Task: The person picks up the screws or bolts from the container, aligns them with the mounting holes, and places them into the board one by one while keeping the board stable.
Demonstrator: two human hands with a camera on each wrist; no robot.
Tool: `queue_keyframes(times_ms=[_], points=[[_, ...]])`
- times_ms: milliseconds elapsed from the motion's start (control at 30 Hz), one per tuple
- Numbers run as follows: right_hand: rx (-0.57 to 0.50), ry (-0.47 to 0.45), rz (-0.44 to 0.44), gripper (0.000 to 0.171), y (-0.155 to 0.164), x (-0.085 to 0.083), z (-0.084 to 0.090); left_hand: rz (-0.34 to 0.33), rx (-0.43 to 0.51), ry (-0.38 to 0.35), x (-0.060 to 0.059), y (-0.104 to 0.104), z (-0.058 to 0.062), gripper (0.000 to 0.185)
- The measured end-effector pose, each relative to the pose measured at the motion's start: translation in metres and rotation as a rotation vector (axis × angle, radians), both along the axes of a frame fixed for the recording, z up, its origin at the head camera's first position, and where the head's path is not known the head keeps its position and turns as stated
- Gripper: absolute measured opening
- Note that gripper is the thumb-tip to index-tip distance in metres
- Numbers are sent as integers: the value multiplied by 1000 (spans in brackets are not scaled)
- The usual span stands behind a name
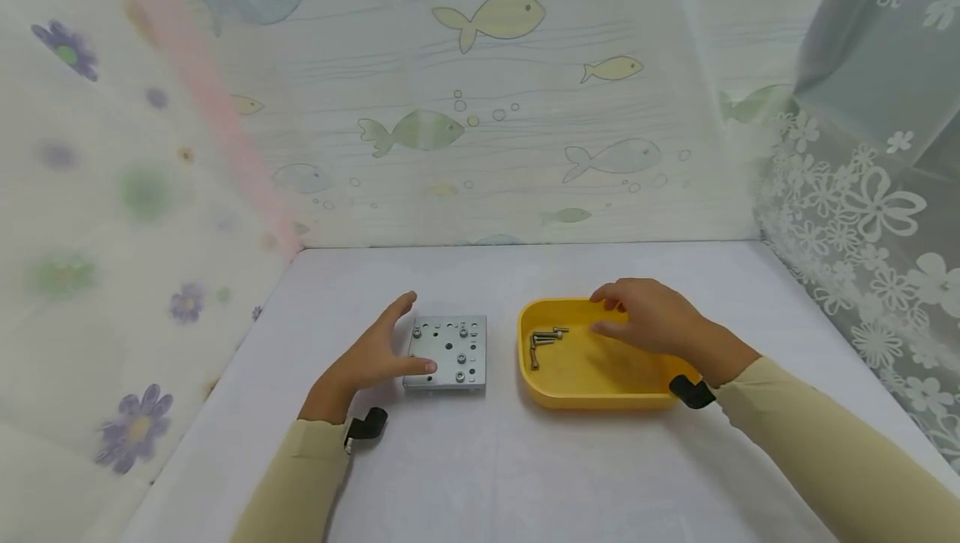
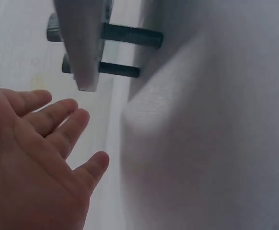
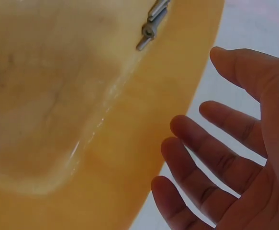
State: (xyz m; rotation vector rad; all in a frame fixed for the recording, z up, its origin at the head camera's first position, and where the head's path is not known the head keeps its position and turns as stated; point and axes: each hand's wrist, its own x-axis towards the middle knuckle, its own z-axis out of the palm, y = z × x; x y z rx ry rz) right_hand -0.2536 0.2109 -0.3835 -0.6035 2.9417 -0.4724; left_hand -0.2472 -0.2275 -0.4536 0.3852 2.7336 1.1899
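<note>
Both hands spread and holding nothing — plate at left, tray at right.

Left hand (image 1: 372,357) resting at the near-left corner of the grey metal plate (image 1: 447,353), fingers straight, thumb tip seemingly touching its front edge, though contact hard to confirm from the head view; plate lifted off the white desk (image 1: 480,460) on bolts (image 2: 125,52) poking through its underside. Right hand (image 1: 651,316) hovering over the yellow tray (image 1: 592,393), fingers loosely apart, gripping nothing. Loose screws (image 1: 543,341) lying in the tray's left part, to the left of the right hand's fingertips and far nearer that hand than the other; long axes mixed — some pointing front to back, one crosswise. Open tray floor between fingertips and screws; tray rim just beside the plate's right edge, narrow desk gap between.
</note>
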Motion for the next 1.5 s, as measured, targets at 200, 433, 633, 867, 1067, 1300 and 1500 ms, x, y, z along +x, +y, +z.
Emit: queue_keyframes(times_ms=[200, 433, 633, 867, 1067, 1300, 1500], points=[[-72, -46, 39, 41, -5, -9, -4, -44, 60, -46, 0, -3, -7, 133], [-176, -117, 82, 36, -7, -22, -11, -89, 111, -97, -3, -14, -15, 141], [-265, -225, 71, 35, -10, -30, -17, -147, 142, -138, -5, -16, -16, 142], [-315, -343, 63, 31, -16, -36, -29, -179, 133, -159, -6, -17, -19, 142], [-316, -347, 64, 27, -23, -38, -35, -189, 89, -152, -8, -18, -23, 142], [-312, -358, 60, 23, -29, -39, -42, -196, 92, -151, -8, -18, -21, 140], [-296, -361, 38, 23, -34, -38, -41, -211, 102, -154, -8, -19, -21, 139]])
